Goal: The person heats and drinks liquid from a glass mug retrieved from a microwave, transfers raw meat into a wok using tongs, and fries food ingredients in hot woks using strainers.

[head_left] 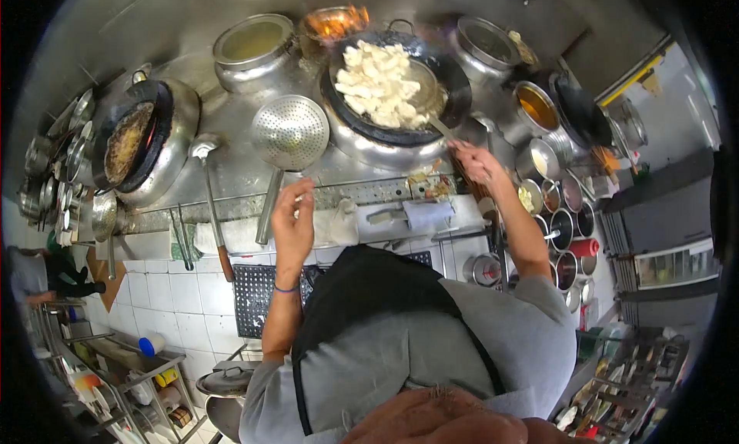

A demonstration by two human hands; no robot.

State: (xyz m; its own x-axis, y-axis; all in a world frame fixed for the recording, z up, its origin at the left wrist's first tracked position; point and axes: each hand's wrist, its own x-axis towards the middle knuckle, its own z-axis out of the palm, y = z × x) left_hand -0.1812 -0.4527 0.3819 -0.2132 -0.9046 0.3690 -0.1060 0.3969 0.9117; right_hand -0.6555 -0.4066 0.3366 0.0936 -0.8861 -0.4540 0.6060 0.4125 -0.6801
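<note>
My right hand is closed round the handle of a long-handled cooking utensil. The handle leans into a large black wok at the back middle, and I cannot make out the utensil's head. Pale chunks of food are heaped in the wok, with liquid beside them on the right. My left hand is raised just right of the handle of a perforated strainer, fingers loosely bent and apart. It appears to hold nothing. The strainer's round bowl lies on the steel stove top, its handle pointing toward me.
Flames rise behind the wok. A lidless pot stands to its left. Farther left, a second wok rests tilted on its burner. A ladle lies near the front edge. Several sauce containers crowd the right side.
</note>
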